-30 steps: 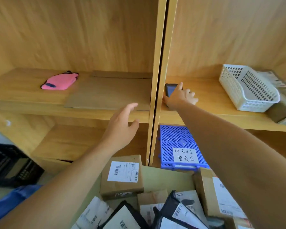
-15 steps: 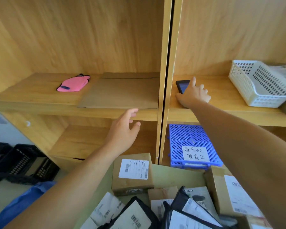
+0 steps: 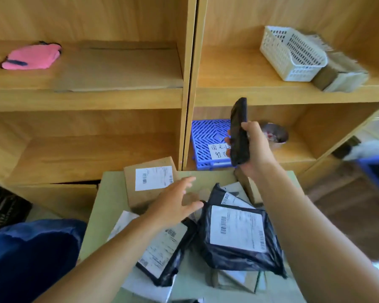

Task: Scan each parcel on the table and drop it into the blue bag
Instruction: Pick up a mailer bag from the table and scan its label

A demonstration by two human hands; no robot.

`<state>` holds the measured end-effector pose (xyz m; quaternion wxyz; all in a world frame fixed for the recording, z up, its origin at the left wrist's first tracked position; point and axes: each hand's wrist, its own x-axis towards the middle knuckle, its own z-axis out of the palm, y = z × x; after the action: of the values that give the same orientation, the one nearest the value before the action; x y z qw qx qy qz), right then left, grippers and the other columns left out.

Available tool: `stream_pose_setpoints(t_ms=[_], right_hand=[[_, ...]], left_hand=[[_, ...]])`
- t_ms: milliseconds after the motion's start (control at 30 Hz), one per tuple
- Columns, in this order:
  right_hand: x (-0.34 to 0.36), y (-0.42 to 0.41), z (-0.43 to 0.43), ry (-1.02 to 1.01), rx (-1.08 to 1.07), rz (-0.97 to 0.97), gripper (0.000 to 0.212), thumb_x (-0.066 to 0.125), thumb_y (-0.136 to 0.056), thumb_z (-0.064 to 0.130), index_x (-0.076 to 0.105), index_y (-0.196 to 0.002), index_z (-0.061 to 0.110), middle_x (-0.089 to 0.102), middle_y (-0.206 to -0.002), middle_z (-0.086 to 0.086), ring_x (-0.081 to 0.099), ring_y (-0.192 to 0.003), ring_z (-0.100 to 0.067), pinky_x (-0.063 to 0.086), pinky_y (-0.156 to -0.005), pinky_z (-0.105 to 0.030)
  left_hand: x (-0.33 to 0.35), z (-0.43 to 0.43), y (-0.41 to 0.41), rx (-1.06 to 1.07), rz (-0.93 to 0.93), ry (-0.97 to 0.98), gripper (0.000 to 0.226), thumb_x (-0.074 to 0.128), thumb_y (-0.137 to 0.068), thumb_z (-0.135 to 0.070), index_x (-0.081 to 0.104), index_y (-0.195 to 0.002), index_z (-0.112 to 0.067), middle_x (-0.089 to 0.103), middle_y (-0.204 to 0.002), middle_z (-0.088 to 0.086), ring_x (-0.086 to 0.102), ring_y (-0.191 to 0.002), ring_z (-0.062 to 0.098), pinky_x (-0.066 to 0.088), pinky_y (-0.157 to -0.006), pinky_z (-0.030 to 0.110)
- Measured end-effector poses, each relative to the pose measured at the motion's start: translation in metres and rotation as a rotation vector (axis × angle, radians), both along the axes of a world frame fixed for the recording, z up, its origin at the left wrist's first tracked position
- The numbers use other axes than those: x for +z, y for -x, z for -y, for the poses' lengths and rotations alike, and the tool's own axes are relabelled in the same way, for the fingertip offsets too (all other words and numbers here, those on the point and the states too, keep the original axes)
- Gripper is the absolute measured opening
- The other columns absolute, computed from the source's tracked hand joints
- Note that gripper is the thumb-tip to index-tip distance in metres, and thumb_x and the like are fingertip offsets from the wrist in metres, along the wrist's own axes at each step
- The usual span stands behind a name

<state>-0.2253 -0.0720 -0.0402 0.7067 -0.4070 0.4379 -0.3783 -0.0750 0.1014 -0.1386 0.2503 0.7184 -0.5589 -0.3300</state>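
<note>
My right hand grips a black handheld scanner, held upright above the far edge of the table. My left hand hovers open, fingers spread, over the parcel pile without holding anything. A brown cardboard box with a white label lies at the far left of the pile. A large black poly mailer with a barcode label sits at centre right, and another black mailer lies under my left forearm. The blue bag stands open at the lower left beside the table.
Wooden shelves rise behind the table. They hold a pink cloth item, flat cardboard, a white basket, a blue crate with a handwritten note and a metal bowl. Black crates stand on the floor at left.
My right hand lifted the scanner off the upper shelf and brought it down toward the table. My left hand dropped from the shelf edge to over the parcels. The view tilted downward.
</note>
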Motion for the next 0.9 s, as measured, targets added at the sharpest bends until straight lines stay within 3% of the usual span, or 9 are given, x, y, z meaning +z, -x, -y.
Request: stream_pose_setpoints(t_ms=[67,167,300,467,667,767,833,900], right_hand=[[-0.018,0.014,-0.026,-0.086,0.010,0.109,0.041,0.054,-0.093,0.034,0.054,-0.124,0.008,0.060,-0.108,-0.015,0.061,-0.094,-0.024,0.048,-0.067,-0.036],[-0.041,0.037,-0.052,-0.057,-0.004,0.122,0.057,0.062,-0.089,0.036,0.045,-0.140,0.018,0.062,-0.114,-0.015,0.063,-0.097,-0.026,0.053,-0.069,-0.039],[-0.058,0.063,-0.077,-0.042,0.026,0.064,0.057,0.064,-0.088,0.034,0.045,-0.137,0.011,0.057,-0.111,-0.017,0.062,-0.095,-0.026,0.054,-0.075,-0.044],[-0.068,0.091,-0.096,-0.200,0.025,0.195,0.036,0.049,-0.098,0.027,0.052,-0.133,0.021,0.063,-0.124,-0.020,0.066,-0.108,-0.034,0.047,-0.097,-0.056],[-0.076,0.122,-0.094,-0.096,0.074,0.079,0.044,0.056,-0.097,0.027,0.051,-0.140,0.025,0.060,-0.131,-0.020,0.061,-0.112,-0.034,0.046,-0.096,-0.057],[-0.075,0.137,-0.093,0.043,0.113,-0.208,0.069,0.064,-0.095,0.023,0.029,-0.154,0.032,0.063,-0.127,-0.002,0.066,-0.111,-0.023,0.050,-0.100,-0.050],[-0.070,0.149,-0.091,0.300,0.284,-0.466,0.089,0.074,-0.088,0.029,0.017,-0.154,0.042,0.056,-0.125,0.016,0.064,-0.107,-0.007,0.054,-0.096,-0.041],[-0.061,0.155,-0.087,0.561,0.504,-0.729,0.104,0.080,-0.081,0.032,0.006,-0.151,0.053,0.049,-0.129,0.020,0.059,-0.108,-0.005,0.055,-0.087,-0.029]], left_hand=[[-0.017,-0.007,0.016,-0.150,0.087,-0.059,0.091,0.070,-0.085,-0.063,0.017,-0.157,-0.044,0.023,-0.167,-0.013,0.028,-0.151,0.013,0.037,-0.119,0.050],[-0.037,-0.017,0.033,-0.387,0.289,-0.080,0.120,0.073,-0.077,-0.072,-0.006,-0.160,-0.040,-0.017,-0.170,-0.012,-0.007,-0.158,0.017,0.022,-0.124,0.055],[-0.050,-0.017,0.045,-0.512,0.409,-0.066,0.136,0.076,-0.072,-0.072,-0.027,-0.155,-0.041,-0.039,-0.163,-0.008,-0.031,-0.153,0.020,0.009,-0.124,0.057],[-0.052,-0.007,0.045,-0.430,0.286,-0.101,0.140,0.080,-0.068,-0.072,-0.022,-0.157,-0.040,-0.023,-0.169,-0.015,-0.017,-0.156,0.011,0.017,-0.126,0.054],[-0.056,-0.009,0.045,-0.424,0.405,-0.074,0.133,0.083,-0.073,-0.056,-0.009,-0.162,-0.022,-0.001,-0.168,-0.005,0.006,-0.155,0.018,0.033,-0.121,0.046],[-0.056,-0.012,0.043,-0.377,0.367,-0.077,0.134,0.084,-0.072,-0.055,-0.010,-0.162,-0.026,0.000,-0.169,-0.008,0.005,-0.155,0.013,0.029,-0.124,0.045],[-0.046,-0.011,0.041,-0.353,0.360,-0.083,0.134,0.084,-0.072,-0.056,-0.014,-0.161,-0.032,0.000,-0.169,-0.010,0.005,-0.155,0.012,0.023,-0.124,0.045],[-0.029,-0.007,0.033,-0.346,0.371,-0.075,0.135,0.084,-0.072,-0.056,-0.016,-0.160,-0.034,-0.001,-0.168,-0.013,0.004,-0.154,0.011,0.021,-0.124,0.046]])
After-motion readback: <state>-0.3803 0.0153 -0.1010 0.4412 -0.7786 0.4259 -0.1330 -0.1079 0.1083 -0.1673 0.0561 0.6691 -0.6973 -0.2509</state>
